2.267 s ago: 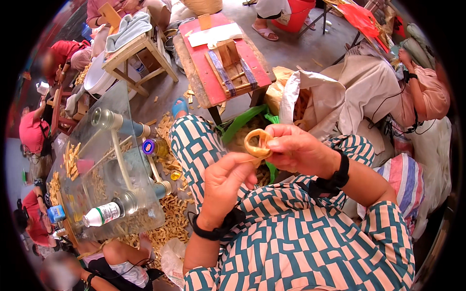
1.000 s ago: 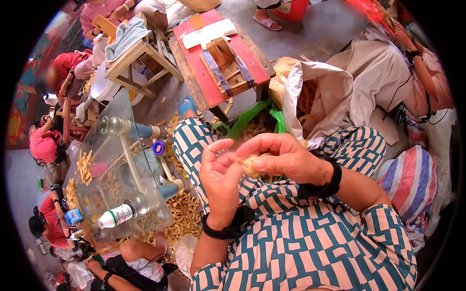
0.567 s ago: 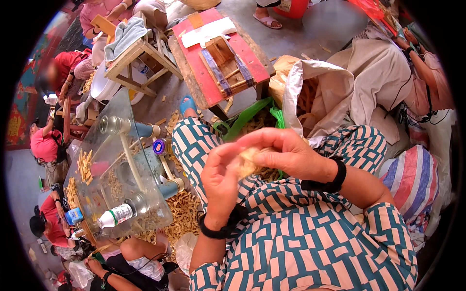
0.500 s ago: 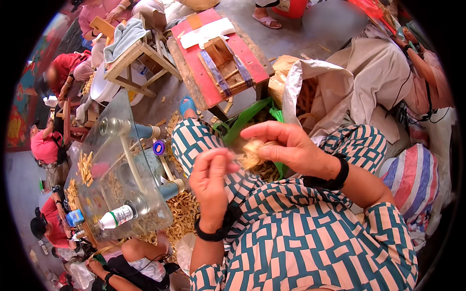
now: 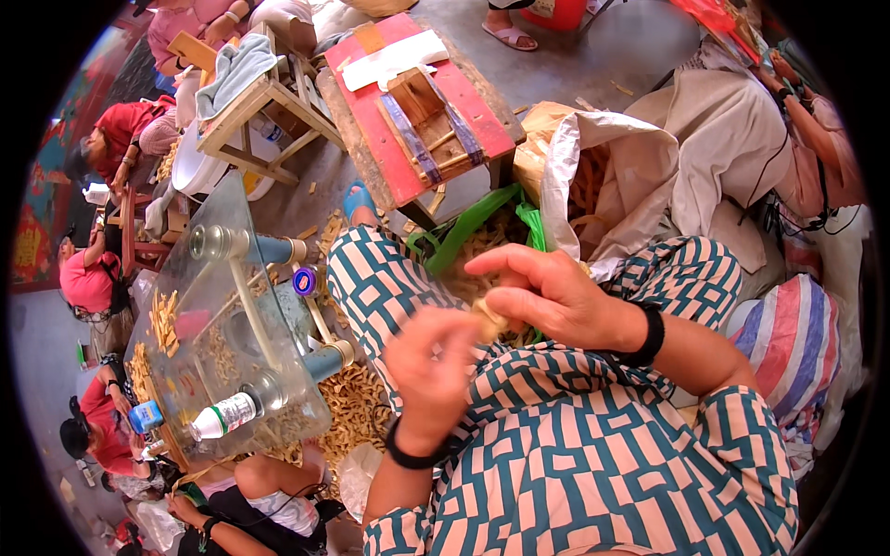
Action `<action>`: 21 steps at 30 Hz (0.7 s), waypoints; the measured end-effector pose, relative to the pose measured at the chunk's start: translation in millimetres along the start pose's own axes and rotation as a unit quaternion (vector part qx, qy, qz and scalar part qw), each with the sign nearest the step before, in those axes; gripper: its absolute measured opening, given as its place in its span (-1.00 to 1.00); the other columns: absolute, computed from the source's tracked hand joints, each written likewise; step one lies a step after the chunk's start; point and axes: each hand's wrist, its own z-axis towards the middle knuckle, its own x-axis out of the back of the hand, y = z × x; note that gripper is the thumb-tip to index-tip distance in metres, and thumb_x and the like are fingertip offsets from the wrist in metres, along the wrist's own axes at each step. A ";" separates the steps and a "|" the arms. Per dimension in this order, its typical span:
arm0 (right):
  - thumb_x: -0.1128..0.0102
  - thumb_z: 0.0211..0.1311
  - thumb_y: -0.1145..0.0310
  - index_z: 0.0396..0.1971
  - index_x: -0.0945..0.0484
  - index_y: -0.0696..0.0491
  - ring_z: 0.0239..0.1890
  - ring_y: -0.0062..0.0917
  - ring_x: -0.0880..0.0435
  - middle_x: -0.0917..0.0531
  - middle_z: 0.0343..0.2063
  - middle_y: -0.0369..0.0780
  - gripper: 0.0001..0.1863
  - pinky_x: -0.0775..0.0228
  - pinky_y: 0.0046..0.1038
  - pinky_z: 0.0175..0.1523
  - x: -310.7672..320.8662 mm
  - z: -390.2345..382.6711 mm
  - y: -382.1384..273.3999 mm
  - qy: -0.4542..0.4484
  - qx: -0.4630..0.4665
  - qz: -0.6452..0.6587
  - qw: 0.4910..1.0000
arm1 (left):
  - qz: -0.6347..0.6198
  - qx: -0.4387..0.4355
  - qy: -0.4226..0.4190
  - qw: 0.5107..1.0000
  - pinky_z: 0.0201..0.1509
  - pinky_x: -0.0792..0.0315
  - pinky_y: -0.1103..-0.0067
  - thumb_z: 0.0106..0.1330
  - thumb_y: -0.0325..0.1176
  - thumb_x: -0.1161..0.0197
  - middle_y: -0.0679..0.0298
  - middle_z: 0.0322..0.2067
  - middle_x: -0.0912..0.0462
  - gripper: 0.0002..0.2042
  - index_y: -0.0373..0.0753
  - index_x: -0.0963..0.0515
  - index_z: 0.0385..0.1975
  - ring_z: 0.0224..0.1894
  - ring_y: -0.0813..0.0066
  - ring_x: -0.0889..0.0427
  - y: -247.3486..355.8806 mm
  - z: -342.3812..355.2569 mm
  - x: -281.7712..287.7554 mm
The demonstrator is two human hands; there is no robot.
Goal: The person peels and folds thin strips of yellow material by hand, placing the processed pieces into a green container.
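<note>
The blurring left hand [image 5: 428, 357] is now moving rightward, toward the small, crumpled pale-yellow piece [image 5: 489, 321] showing just beside the right hand's [image 5: 549, 301] thumb; both hands are again working close together. Whether either grip is holding it is remaining unclear.

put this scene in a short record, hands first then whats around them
Left hand: blurred, fingers close to a pale yellow piece
Right hand: thumb beside that piece; grip unclear
Red-topped bench: wooden frame with purple-wrapped rails
Glass tabletop: white-and-green bottle near one edge
White sack: open, orange-brown strips inside
Floor: brown pieces heaped
</note>
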 end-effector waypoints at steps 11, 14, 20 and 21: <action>-0.17 0.35 0.34 -0.34 -0.60 0.13 -0.56 -0.29 -0.65 -0.66 -0.55 -0.16 -0.83 -0.45 -0.34 -0.43 27.0 -3.0 -7.1 -0.047 0.136 -0.299 0.943 | -0.244 0.190 -0.039 0.950 -0.34 -0.52 0.64 0.44 -0.39 -0.19 0.19 -0.38 -0.69 -0.85 -0.35 -0.58 -0.19 -0.45 0.50 -0.67 -20.8 15.3 35.7; -0.30 0.18 0.42 -0.42 -0.57 0.10 -0.60 -0.34 -0.62 -0.59 -0.64 -0.21 -0.90 -0.41 -0.37 -0.52 38.9 3.4 -23.2 -0.013 0.260 -0.419 0.870 | -0.160 0.126 0.015 0.979 -0.17 -0.56 0.55 0.50 -0.29 -0.11 0.14 -0.27 -0.70 -0.75 -0.36 -0.58 -0.07 -0.35 0.46 -0.69 -10.1 27.0 44.6; -0.27 -0.01 0.41 -0.40 -0.54 0.08 -0.66 -0.56 -0.47 -0.36 -0.71 -0.36 -0.84 -0.26 -0.49 -0.64 43.9 24.2 -53.4 -0.007 0.394 -0.531 0.751 | 0.278 -0.254 -0.091 0.922 0.17 -0.41 0.27 0.18 -0.36 -0.35 0.15 -0.10 -0.67 -0.62 -0.29 -0.59 0.01 -0.05 0.17 -0.62 42.7 45.7 37.0; -0.25 0.02 0.41 -0.44 -0.50 0.07 -0.64 -0.55 -0.50 -0.39 -0.71 -0.34 -0.87 -0.30 -0.49 -0.62 40.6 24.4 -57.9 -0.020 0.396 -0.528 0.751 | 0.313 -0.285 -0.115 0.899 0.19 -0.39 0.25 0.17 -0.37 -0.34 0.16 -0.13 -0.67 -0.63 -0.28 -0.59 -0.01 -0.07 0.20 -0.62 44.0 47.6 29.0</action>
